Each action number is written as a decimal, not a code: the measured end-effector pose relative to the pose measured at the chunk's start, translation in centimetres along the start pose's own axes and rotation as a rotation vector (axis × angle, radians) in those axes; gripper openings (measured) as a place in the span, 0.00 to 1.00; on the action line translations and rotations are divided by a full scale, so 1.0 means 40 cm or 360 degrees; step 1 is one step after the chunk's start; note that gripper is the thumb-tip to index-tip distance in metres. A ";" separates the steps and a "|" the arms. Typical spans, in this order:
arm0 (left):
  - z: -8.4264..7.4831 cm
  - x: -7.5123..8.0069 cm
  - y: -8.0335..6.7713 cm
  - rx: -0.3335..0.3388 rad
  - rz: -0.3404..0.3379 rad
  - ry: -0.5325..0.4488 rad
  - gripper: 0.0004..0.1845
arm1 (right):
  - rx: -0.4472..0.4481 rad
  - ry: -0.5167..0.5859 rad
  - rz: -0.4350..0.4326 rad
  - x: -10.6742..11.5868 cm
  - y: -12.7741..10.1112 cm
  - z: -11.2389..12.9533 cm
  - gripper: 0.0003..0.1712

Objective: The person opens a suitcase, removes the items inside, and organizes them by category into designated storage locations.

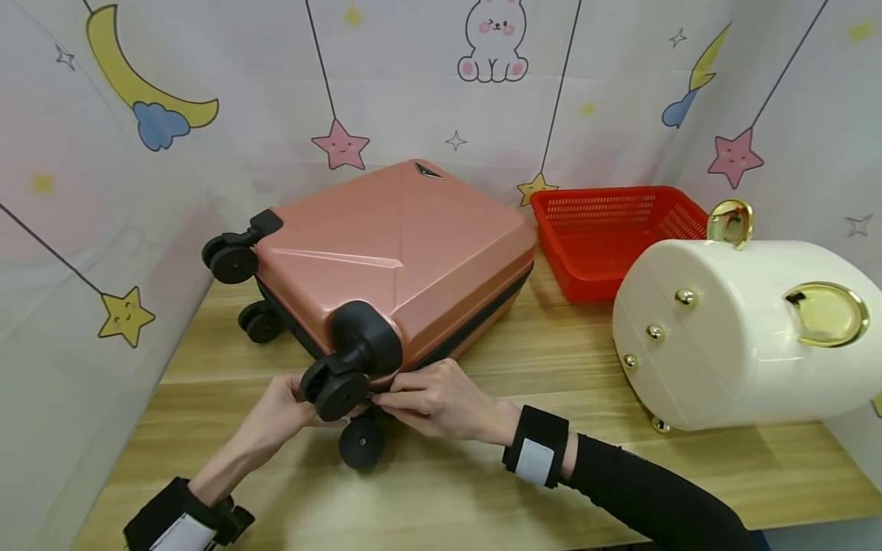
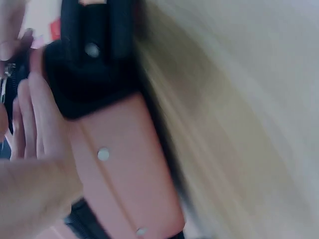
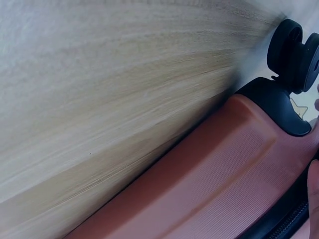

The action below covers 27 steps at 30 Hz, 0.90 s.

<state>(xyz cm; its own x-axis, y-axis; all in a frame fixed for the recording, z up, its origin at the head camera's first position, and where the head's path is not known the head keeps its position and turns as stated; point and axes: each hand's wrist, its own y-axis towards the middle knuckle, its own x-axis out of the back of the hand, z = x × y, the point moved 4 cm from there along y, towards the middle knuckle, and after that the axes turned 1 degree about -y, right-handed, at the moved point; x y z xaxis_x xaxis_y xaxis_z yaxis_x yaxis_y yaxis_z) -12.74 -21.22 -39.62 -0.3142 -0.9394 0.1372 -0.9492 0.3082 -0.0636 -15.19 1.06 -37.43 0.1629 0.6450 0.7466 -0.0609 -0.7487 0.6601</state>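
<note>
1. Right hand: at 6 o'clock of the suitcase, fingers curled and pinching at the zip by the near corner; the exact piece between the fingertips is too small to tell.
2. Left hand: at 7 o'clock, partly behind the near wheel. The left wrist view shows fingers fairly straight along the shell; whether they grip, cannot tell.
3. Step in hand, as judged: working the zip round the wheel-end corner. The next move appears to call for a firm pinch by the right hand, with the left steadying the band beside it.
4. Suitcase: pink, hard-shelled, lying on a broad face at the middle of the worktop. Long axis runs 8 o'clock to 2 o'clock; wheel end points to 8, opposite end to 2. Black zipped band along the side facing 4 o'clock.
5. Red basket: at 3 o'clock, just beside the suitcase; contact uncertain.
6. Cream box: barrel-shaped, gold fittings, between 3 and 4 o'clock, well apart from the suitcase.
7. Printed curtain: backdrop at 12 o'clock; stars, moon, bear.
</note>
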 end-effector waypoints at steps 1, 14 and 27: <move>0.001 -0.003 0.002 0.0057 0.0086 -0.0115 0.10 | -0.0001 0.0005 0.0000 0.001 0.000 -0.001 0.09; -0.010 -0.032 -0.001 0.0227 0.0474 -0.0854 0.16 | -0.0104 0.0161 -0.0034 0.002 -0.001 -0.004 0.10; 0.010 -0.038 -0.007 0.0467 0.0453 -0.1139 0.14 | -0.0852 0.0893 0.0378 -0.017 0.003 0.001 0.13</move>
<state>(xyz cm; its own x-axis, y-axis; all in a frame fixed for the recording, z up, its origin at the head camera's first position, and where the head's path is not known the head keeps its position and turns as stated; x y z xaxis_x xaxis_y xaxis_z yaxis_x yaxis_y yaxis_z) -11.99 -19.96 -40.20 -0.3609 -0.7303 -0.5800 -0.7605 0.5904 -0.2703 -15.26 0.55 -37.85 -0.4234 0.5650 0.7082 -0.5177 -0.7924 0.3226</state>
